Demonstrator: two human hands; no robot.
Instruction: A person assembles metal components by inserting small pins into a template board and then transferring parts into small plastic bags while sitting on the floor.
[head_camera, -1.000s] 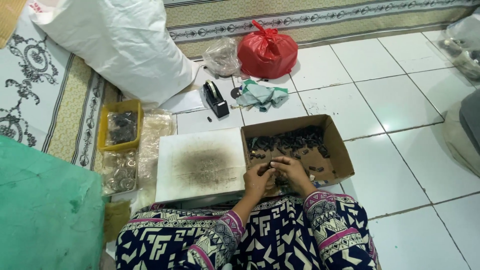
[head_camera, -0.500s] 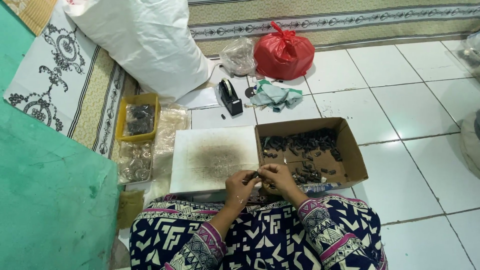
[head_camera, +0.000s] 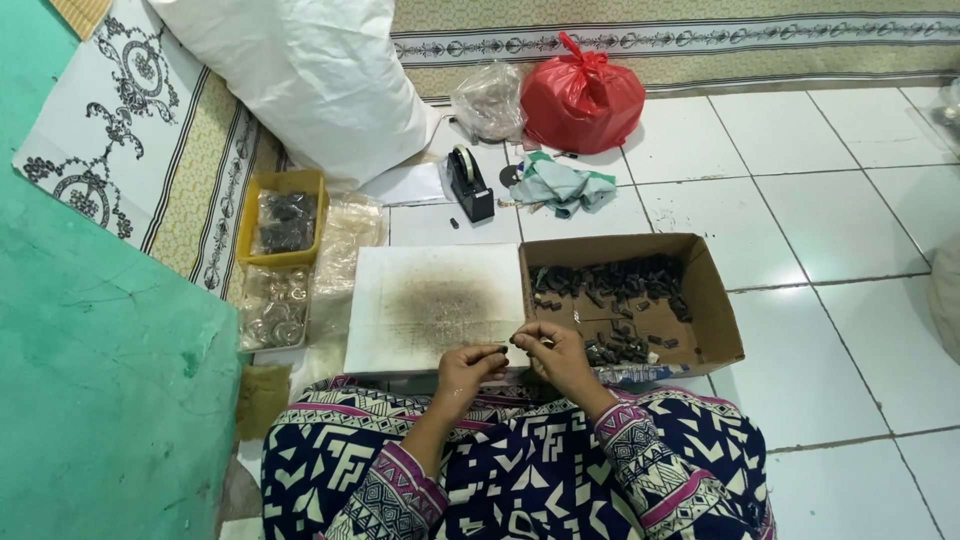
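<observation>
A: Left hand and right hand pinching one small dark piece, fingers closed, at the white board edge?

B: Yes. Better kept low, close beside the cardboard box.

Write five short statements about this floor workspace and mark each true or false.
1. Both hands, the left hand and right hand, meet at the near edge of the white board. True.
2. The cardboard box is empty. False: it holds small dark pieces.
3. The tied plastic bag is blue. False: red.
4. The tape dispenser stands beyond the board. True.
5. The yellow tray lies right of the box. False: left.
</observation>
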